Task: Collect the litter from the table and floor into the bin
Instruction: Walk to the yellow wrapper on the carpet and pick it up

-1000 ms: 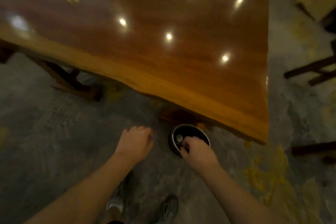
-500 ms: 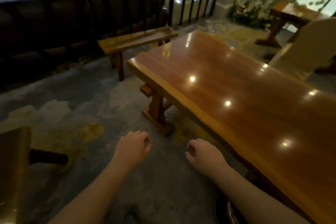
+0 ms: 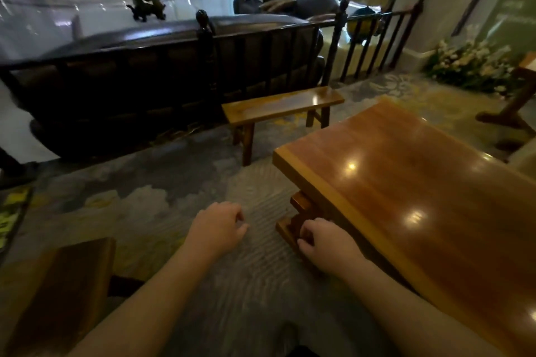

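Both hands up over the carpet (image 3: 150, 206) w/ fingers curled loose: left hand (image 3: 216, 229) and right hand (image 3: 326, 243) hold nothing afaict. Table (image 3: 420, 182) sits right of them, top bare; bin's out of shot.

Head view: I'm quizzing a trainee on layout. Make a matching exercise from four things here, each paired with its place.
Things:
1. table
2. bench
3. flowers
4. left hand

Places:
A. far right, by the wall
B. over the carpet, left of the table leg
C. right half of the view, glossy top
D. beyond the table's end, in front of the dark railing

Pairs: 1-C, 2-D, 3-A, 4-B
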Available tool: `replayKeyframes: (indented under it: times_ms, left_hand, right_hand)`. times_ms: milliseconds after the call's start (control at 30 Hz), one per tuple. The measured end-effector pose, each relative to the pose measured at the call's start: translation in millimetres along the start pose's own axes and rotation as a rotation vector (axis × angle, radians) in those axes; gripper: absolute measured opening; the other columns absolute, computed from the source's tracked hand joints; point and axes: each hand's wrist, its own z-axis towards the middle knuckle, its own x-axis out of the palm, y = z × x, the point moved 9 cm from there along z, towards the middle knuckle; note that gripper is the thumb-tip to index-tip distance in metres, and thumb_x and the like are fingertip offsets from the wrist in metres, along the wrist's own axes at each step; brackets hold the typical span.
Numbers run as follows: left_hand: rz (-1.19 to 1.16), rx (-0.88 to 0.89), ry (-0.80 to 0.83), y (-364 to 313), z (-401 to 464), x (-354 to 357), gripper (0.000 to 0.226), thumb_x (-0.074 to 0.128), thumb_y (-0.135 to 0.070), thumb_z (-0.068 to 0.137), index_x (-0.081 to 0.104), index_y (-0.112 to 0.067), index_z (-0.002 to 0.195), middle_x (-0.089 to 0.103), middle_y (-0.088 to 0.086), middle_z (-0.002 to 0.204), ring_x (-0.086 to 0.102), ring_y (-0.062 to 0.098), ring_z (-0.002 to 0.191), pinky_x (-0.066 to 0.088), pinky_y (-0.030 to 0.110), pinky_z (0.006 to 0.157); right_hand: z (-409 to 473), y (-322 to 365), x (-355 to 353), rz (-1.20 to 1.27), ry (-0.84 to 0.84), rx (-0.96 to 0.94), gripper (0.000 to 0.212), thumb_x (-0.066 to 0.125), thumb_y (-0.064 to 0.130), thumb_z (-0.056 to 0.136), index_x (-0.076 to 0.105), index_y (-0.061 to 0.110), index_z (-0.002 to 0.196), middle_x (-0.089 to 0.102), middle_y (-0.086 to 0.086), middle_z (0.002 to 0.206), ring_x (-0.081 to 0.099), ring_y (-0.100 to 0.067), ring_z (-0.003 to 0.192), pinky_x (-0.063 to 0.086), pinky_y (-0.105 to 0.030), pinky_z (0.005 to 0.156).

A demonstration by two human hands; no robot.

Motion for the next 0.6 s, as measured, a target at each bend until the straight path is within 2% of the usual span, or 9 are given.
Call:
replayKeyframes:
  times_ms: [100,300,467,600]
  left_hand:
    - [0.008,-0.017,0.015,22.4,50.5,3.8,0.02,0.064,-0.051,0.079,0.062,-0.033,0.088,0.065,-0.01,0.093,0.06,0.015,0.091,0.053,0.038,0.079]
    - [0.096,-0.038,0.033,65.1,191.2,5.0,0.023,0.061,-0.054,0.079,0.062,-0.034,0.09,0.066,-0.009,0.095,0.059,0.016,0.092,0.052,0.036,0.079]
    - [0.1,-0.081,0.025,90.9,307.7,-9.7,0.018,0.06,-0.058,0.078,0.048,-0.045,0.079,0.053,-0.019,0.079,0.05,0.002,0.075,0.042,0.024,0.06]
    - [0.057,-0.062,0.049,104.7,398.6,-10.6,0.017,0.057,-0.06,0.077,0.048,-0.047,0.081,0.051,-0.022,0.077,0.049,-0.001,0.072,0.041,0.02,0.058]
  right_hand:
    - [64.1,1.9,-0.3,0.018,0.028,-0.017,0.008,0.064,0.045,0.089,0.061,0.04,0.095,0.055,0.017,0.087,0.056,0.001,0.073,0.039,-0.014,0.057]
    - [226.5,-10.6,-15.2,0.037,0.01,-0.068,0.012,0.058,0.045,0.091,0.062,0.034,0.095,0.052,0.016,0.085,0.053,-0.003,0.075,0.041,-0.019,0.059]
    - [334.5,-22.5,-45.8,0.022,0.004,-0.06,0.017,0.059,0.041,0.091,0.064,0.029,0.102,0.055,0.01,0.091,0.056,-0.01,0.083,0.051,-0.026,0.071]
    - [414.4,-39.2,-75.5,0.025,0.0,-0.036,0.018,0.059,0.038,0.092,0.064,0.024,0.103,0.059,0.005,0.098,0.059,-0.013,0.091,0.054,-0.032,0.078]
